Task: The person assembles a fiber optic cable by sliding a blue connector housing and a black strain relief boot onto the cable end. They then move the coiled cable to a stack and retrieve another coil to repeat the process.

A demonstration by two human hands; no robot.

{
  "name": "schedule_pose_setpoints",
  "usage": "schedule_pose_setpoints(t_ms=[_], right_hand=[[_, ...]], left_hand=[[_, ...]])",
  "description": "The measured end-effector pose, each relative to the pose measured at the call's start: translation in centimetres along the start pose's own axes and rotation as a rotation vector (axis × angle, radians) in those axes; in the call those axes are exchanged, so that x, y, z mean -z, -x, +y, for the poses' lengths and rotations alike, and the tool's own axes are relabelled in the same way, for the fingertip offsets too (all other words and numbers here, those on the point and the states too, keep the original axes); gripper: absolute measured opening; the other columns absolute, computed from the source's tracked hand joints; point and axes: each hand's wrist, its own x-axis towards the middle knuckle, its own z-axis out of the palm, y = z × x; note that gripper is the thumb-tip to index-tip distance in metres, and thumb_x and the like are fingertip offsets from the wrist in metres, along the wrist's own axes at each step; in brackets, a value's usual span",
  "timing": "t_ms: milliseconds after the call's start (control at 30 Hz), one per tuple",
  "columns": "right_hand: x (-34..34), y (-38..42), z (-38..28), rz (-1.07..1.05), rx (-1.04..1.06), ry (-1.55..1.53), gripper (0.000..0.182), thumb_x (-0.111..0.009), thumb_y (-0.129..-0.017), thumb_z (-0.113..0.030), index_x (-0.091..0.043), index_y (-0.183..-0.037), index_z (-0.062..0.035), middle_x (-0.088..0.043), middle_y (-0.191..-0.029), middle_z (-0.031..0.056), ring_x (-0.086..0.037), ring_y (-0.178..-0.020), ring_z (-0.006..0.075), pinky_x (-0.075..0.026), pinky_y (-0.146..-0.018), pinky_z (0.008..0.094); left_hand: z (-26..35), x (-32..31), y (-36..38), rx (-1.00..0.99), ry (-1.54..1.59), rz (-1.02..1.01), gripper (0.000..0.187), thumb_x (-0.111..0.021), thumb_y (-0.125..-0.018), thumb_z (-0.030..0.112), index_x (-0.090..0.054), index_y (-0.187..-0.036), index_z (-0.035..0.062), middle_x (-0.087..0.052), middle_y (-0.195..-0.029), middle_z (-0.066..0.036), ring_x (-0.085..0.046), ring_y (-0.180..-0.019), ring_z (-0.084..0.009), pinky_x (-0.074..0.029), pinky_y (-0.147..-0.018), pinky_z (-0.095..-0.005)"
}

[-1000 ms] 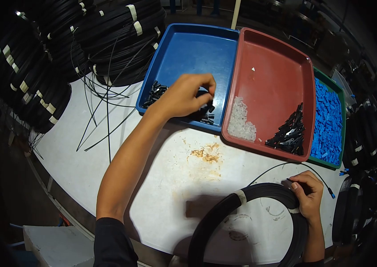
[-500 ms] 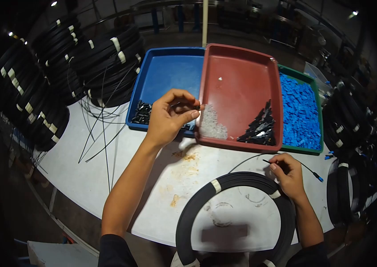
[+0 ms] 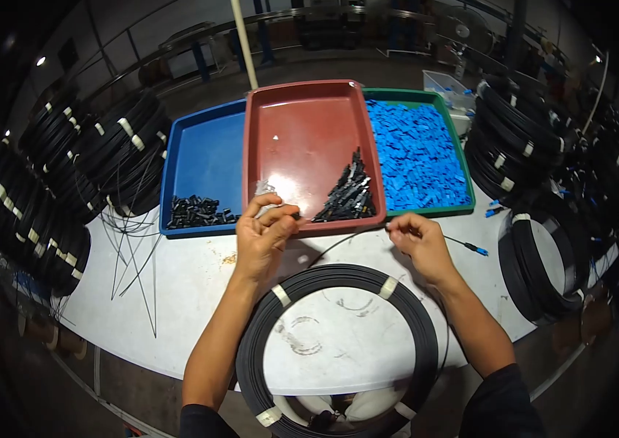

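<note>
My left hand (image 3: 260, 239) is closed in a pinch just over the near edge of the red tray (image 3: 302, 120). A small black part (image 3: 295, 214) shows at its fingertips. To the right, my right hand (image 3: 425, 248) pinches a thin black cable (image 3: 346, 239) that rises from the coil below. Right of that hand, a cable end with a blue connector (image 3: 476, 249) sticks out. The black cable coil (image 3: 251, 343), bound with white tape, lies in front of me at the table's near edge.
Black slivers (image 3: 350, 191) and clear pieces (image 3: 264, 187) lie in the red tray. Left of it, the blue tray (image 3: 207, 157) holds small black parts; the green tray (image 3: 468, 186) holds blue pieces. Coil stacks (image 3: 123, 146) and more coils (image 3: 543, 255) flank the white table (image 3: 134, 306).
My view has turned right. My left hand has come down from above the trays toward the near rim, and the two hands are closer together. The right hand still pinches the cable.
</note>
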Motion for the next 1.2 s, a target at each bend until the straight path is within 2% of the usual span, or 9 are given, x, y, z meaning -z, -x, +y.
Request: schedule_pose_setpoints(t_ms=[167, 267, 300, 333, 433, 500, 633, 967, 1200], right_hand=[[-2.1, 0.2, -1.3, 0.091, 0.204, -0.109, 0.010, -0.065, -0.096, -0.009, -0.067, -0.105, -0.0039, -0.063, -0.085, -0.0045, -0.045, -0.066, -0.0007, -0.034, -0.058, 0.0180], [-2.3, 1.0, -0.1, 0.015, 0.322, 0.047, 0.009, -0.067, -0.095, -0.005, -0.066, -0.102, -0.0010, -0.061, -0.085, -0.0039, -0.045, -0.069, -0.0008, -0.035, -0.061, 0.0172], [-2.4, 1.2, 0.4, 0.001, 0.376, 0.146, 0.003, -0.066, -0.094, 0.000, -0.065, -0.097, 0.0011, -0.063, -0.084, 0.0000, -0.053, -0.074, 0.0007, -0.042, -0.062, 0.0182], [-1.9, 1.7, 0.3, -0.037, 0.320, 0.273, 0.002, -0.066, -0.093, 0.000, -0.066, -0.094, 0.0013, -0.063, -0.083, 0.0002, -0.053, -0.073, 0.0009, -0.042, -0.060, 0.0191], [-2.0, 1.7, 0.2, -0.051, 0.280, 0.153, 0.003, -0.069, -0.090, -0.001, -0.068, -0.091, 0.0013, -0.064, -0.081, 0.0027, -0.054, -0.069, 0.0031, -0.043, -0.058, 0.0204], [-2.0, 1.5, 0.3, -0.048, 0.623, 0.391, 0.005, -0.072, -0.086, -0.002, -0.069, -0.089, 0.0002, -0.065, -0.079, 0.0054, -0.053, -0.060, 0.0066, -0.041, -0.053, 0.0228], [-2.1, 2.1, -0.7, -0.080, 0.600, 0.464, 0.006, -0.073, -0.083, -0.001, -0.071, -0.088, -0.0018, -0.065, -0.075, 0.0051, -0.045, -0.052, 0.0090, -0.034, -0.048, 0.0258], [-2.0, 2.1, -0.6, -0.107, 0.582, 0.484, 0.008, -0.072, -0.081, 0.003, -0.073, -0.089, 0.0000, -0.065, -0.075, 0.0052, -0.050, -0.057, 0.0087, -0.037, -0.052, 0.0248], [-2.0, 2.0, -0.5, -0.095, 0.638, 0.495, 0.008, -0.073, -0.081, 0.001, -0.072, -0.088, -0.0023, -0.064, -0.073, 0.0050, -0.048, -0.052, 0.0107, -0.037, -0.048, 0.0266]], left_hand=[[-0.7, -1.1, 0.4, -0.047, -0.006, 0.077, 0.036, -0.076, -0.088, -0.001, -0.056, -0.117, 0.0035, -0.073, -0.108, -0.013, -0.074, -0.092, -0.0217, -0.060, -0.077, -0.0247], [-1.3, -2.8, 0.7, -0.073, -0.138, 0.021, 0.038, -0.078, -0.084, -0.005, -0.056, -0.113, 0.0026, -0.073, -0.107, -0.015, -0.074, -0.092, -0.0219, -0.061, -0.077, -0.0253], [-1.3, -3.0, 1.2, -0.071, -0.250, -0.029, 0.038, -0.079, -0.082, -0.007, -0.056, -0.112, 0.0015, -0.072, -0.107, -0.016, -0.074, -0.095, -0.0209, -0.060, -0.082, -0.0272], [-1.4, -3.3, 1.6, -0.068, -0.362, -0.077, 0.039, -0.079, -0.081, -0.009, -0.057, -0.111, 0.0005, -0.072, -0.106, -0.017, -0.073, -0.097, -0.0199, -0.060, -0.088, -0.0291], [-1.3, -3.4, 2.0, -0.086, -0.440, -0.138, 0.037, -0.079, -0.079, -0.010, -0.058, -0.108, -0.0006, -0.071, -0.105, -0.016, -0.073, -0.098, -0.0214, -0.061, -0.088, -0.0306], [-1.5, -3.3, 2.3, -0.065, -0.465, -0.161, 0.031, -0.078, -0.080, -0.011, -0.060, -0.103, -0.0010, -0.070, -0.101, -0.014, -0.073, -0.100, -0.0226, -0.061, -0.088, -0.0317], [-1.5, -3.7, 2.6, -0.053, -0.505, -0.194, 0.033, -0.081, -0.079, -0.007, -0.059, -0.102, -0.0016, -0.071, -0.099, -0.016, -0.073, -0.095, -0.0221, -0.062, -0.085, -0.0324], [-1.5, -3.7, 2.7, -0.115, -0.618, -0.230, 0.032, -0.080, -0.077, -0.012, -0.062, -0.102, -0.0027, -0.071, -0.099, -0.015, -0.074, -0.100, -0.0241, -0.061, -0.089, -0.0333], [-1.2, -3.9, 2.7, -0.134, -0.684, -0.260, 0.035, -0.081, -0.076, -0.012, -0.060, -0.102, -0.0016, -0.070, -0.096, -0.014, -0.074, -0.099, -0.0241, -0.062, -0.088, -0.0355]])
